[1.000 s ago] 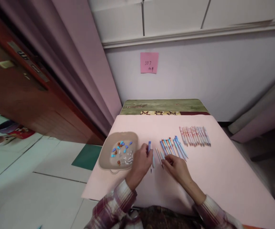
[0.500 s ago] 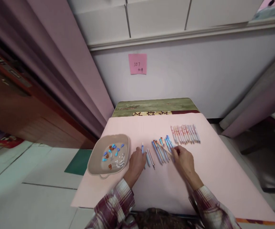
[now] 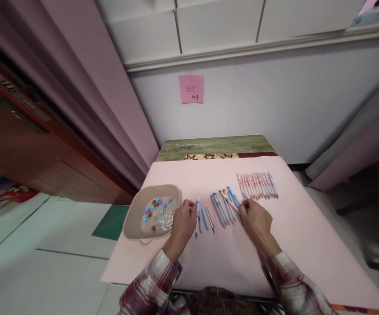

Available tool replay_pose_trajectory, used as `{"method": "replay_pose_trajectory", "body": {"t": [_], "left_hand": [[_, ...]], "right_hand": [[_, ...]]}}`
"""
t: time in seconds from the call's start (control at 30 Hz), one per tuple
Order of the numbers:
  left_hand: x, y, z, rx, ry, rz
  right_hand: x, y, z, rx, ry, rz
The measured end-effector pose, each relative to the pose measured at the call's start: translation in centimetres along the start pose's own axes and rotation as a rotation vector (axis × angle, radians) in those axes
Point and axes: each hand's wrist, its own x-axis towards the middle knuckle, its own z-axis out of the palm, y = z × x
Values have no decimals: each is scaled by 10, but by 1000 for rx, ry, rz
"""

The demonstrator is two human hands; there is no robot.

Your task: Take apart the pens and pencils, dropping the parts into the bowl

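Observation:
My left hand (image 3: 184,221) is closed, its fingertips pinching a slim white-and-blue pen part with a dark tip (image 3: 197,218). Beside it on the table lie a few thin pen pieces (image 3: 206,218) in pale blue and white. My right hand (image 3: 257,218) pinches the lower end of a tan pen (image 3: 229,201), which slants across a row of pens. Those blue-grey pens (image 3: 221,212), with blue and brown tops, lie side by side between my hands. The fingertips of my right hand are partly hidden.
A beige tray (image 3: 132,214) on the left holds small blue, brown and white pieces (image 3: 158,210). Several red-patterned clear pens (image 3: 257,186) lie in a row at the back right. A pink sheet (image 3: 222,262) covers the table, and a wall (image 3: 242,105) stands behind it.
My left hand has shifted slightly left, so more of the white-and-blue pen part shows. My right hand still holds the tan pen, and the pens beneath it have moved slightly.

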Motion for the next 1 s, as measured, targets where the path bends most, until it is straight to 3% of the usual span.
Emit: {"method": "replay_pose_trajectory", "body": {"t": [0.07,0.13,0.2,0.27,0.33,0.43,0.57,0.67,0.9,1.0], "left_hand": [[-2,0,-3,-275,19,-38],[-3,3,-4,-584,-10,-113],[-3,7,-5,-862,-75,-198],[-3,11,-8,-1062,-131,-254],[-3,12,-14,-1187,-143,-277],[-6,3,-29,-1269,-93,-291],[-10,-17,-49,-1278,-3,-284],[-12,-29,-58,-1254,96,-268],[-15,-43,-69,-1266,227,-296],[-15,-44,-76,-1275,248,-301]], "right_hand": [[-5,-6,-2,90,58,-7],[-14,-18,-4,304,34,-69],[-27,-38,-4,646,-143,-153],[-42,-62,-3,988,-415,-185],[-56,-84,-2,1169,-617,-188],[-67,-107,3,1307,-838,-116],[-69,-129,16,1317,-1129,-13],[-72,-146,23,1307,-1081,-19],[-87,-175,31,1275,-684,-224],[-90,-179,35,1231,-713,-213]]}}
